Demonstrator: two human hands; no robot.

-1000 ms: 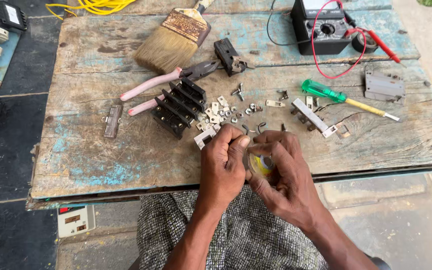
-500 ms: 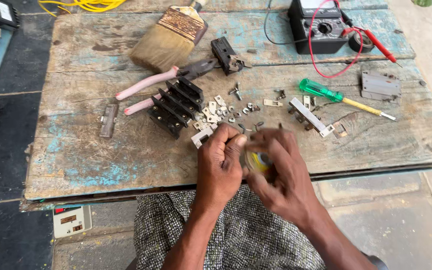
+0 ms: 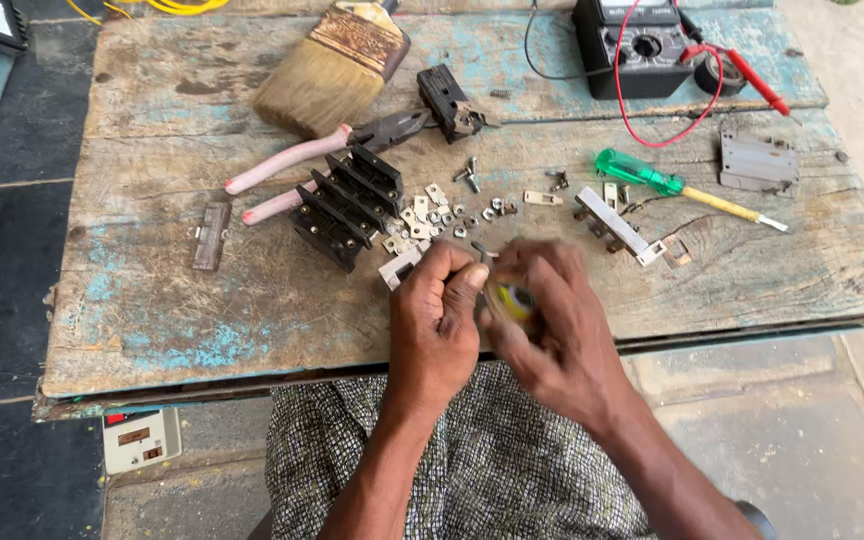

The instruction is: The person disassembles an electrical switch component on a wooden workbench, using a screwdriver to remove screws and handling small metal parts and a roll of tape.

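Little has shifted since the earlier frame: both hands stay together at the near edge of the wooden table (image 3: pixel 252 300); the left hand (image 3: pixel 437 325) pinches a small dark part (image 3: pixel 479 250), the right hand (image 3: pixel 552 320) is curled round a blurred yellow object (image 3: pixel 512 300); loose screws (image 3: pixel 442 215) and a black switch block (image 3: pixel 347 205) lie just beyond.
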